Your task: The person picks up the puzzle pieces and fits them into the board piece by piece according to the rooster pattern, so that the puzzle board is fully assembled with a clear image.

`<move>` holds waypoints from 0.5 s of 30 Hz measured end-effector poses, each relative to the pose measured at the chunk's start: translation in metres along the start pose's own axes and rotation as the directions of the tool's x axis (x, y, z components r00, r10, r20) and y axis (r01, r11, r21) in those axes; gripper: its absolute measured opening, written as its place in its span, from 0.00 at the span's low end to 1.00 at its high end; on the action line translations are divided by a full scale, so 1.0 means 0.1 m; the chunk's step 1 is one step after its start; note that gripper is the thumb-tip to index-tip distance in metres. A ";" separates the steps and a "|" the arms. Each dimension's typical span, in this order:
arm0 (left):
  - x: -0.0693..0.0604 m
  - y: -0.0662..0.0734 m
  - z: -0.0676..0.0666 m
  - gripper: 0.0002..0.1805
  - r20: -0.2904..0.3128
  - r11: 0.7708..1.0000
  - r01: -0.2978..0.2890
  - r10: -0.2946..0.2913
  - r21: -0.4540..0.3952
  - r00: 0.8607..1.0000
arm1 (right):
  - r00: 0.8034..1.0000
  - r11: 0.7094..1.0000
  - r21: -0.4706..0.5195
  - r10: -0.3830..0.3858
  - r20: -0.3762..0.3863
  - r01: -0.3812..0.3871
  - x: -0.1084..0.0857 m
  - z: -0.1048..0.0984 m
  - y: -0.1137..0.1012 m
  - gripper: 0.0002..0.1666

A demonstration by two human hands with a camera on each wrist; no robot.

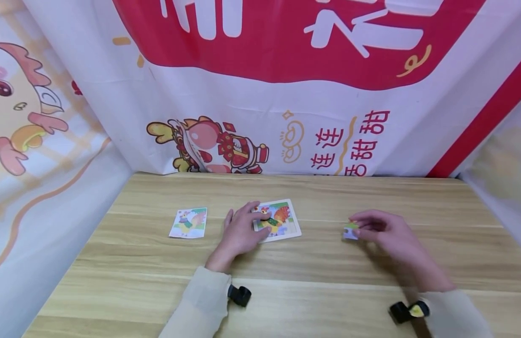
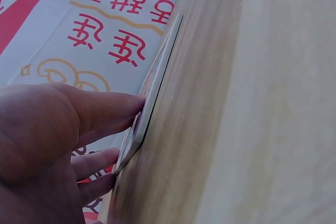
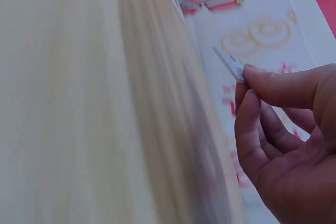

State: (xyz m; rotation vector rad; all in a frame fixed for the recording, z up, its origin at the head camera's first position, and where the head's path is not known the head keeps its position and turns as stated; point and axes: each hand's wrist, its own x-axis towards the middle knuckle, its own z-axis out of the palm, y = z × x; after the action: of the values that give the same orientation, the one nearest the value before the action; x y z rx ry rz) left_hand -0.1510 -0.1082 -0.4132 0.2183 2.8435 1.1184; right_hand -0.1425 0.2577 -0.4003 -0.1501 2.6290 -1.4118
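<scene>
A puzzle board (image 1: 297, 227) with a colourful rooster picture lies flat on the table. My left hand (image 1: 242, 230) rests on its left side, with thumb and fingertips touching the picture. Seen edge-on in the left wrist view, the board (image 2: 161, 69) has the thumb (image 2: 113, 106) pressing on its face. A pale patch shows at the picture's lower right. Off to the right of the board, my right hand (image 1: 384, 232) pinches a small puzzle piece (image 1: 350, 231) coloured green and light blue-violet. In the right wrist view, thumb and fingers hold the thin piece (image 3: 229, 65) by one end, above the table.
A printed card (image 1: 188, 223) with a paler rooster picture lies left of the board. The wooden table (image 1: 260, 291) ends at the back against a hanging cloth (image 1: 260, 101) with red and white print. Cloth also hangs along the left and right sides.
</scene>
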 end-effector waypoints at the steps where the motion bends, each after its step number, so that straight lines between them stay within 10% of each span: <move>1: 0.00 0.00 0.00 0.21 -0.001 1.000 0.000 0.000 0.000 1.000 | 1.000 1.000 0.009 -0.017 0.014 0.017 0.04 0.06 -0.05 0.21; 15: 0.00 -0.01 0.00 0.21 -0.005 1.000 -0.009 0.009 0.001 1.000 | 0.991 0.997 0.075 -0.026 0.130 0.016 0.50 0.80 -0.49 0.15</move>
State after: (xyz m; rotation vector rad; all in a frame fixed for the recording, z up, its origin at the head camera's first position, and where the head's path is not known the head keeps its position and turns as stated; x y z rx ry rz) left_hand -0.1510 -0.1090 -0.4133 0.2288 2.8500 1.1213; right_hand -0.1762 0.1572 -0.4076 -0.2531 2.4738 -1.4511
